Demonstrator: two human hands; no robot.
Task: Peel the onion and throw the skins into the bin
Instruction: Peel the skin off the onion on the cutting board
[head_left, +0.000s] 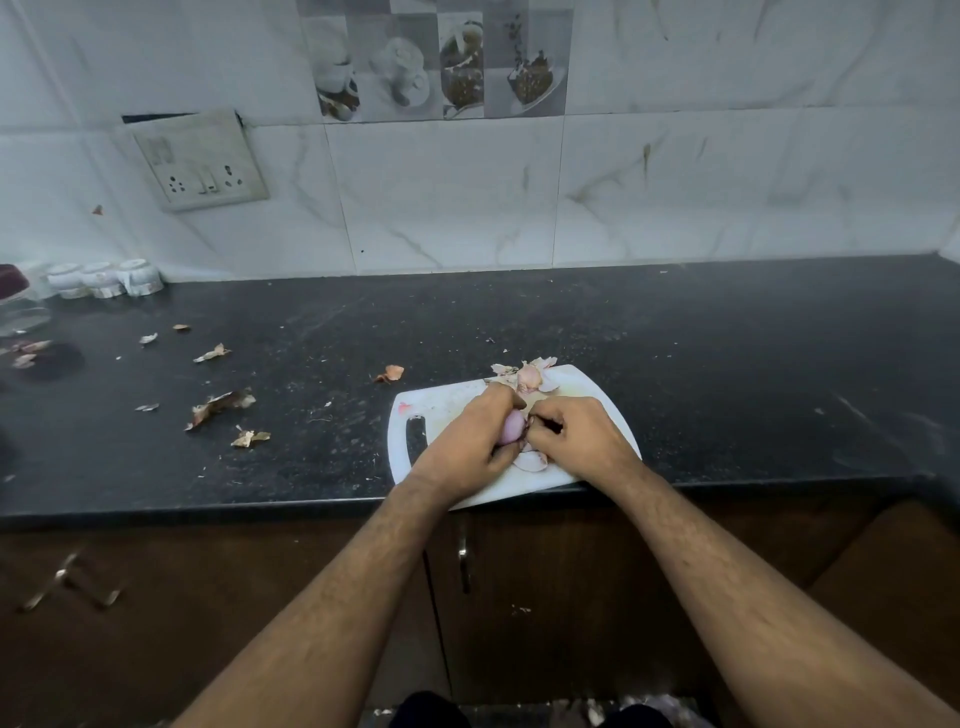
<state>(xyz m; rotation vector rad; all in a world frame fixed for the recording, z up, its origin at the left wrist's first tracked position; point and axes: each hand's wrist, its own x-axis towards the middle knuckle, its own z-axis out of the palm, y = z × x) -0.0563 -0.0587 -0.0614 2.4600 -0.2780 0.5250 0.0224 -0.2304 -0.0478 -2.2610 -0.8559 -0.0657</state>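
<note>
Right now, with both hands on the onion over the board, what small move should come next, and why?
Probably pull the right hand away to strip the skin it pinches. The left hand grips the onion, whose pale purple flesh already shows, above the cutting board where loose skins lie.

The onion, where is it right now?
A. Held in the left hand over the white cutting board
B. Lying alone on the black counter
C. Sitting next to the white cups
A: the pinkish onion sits in the left hand above the white cutting board, while the right hand picks at it.
</note>
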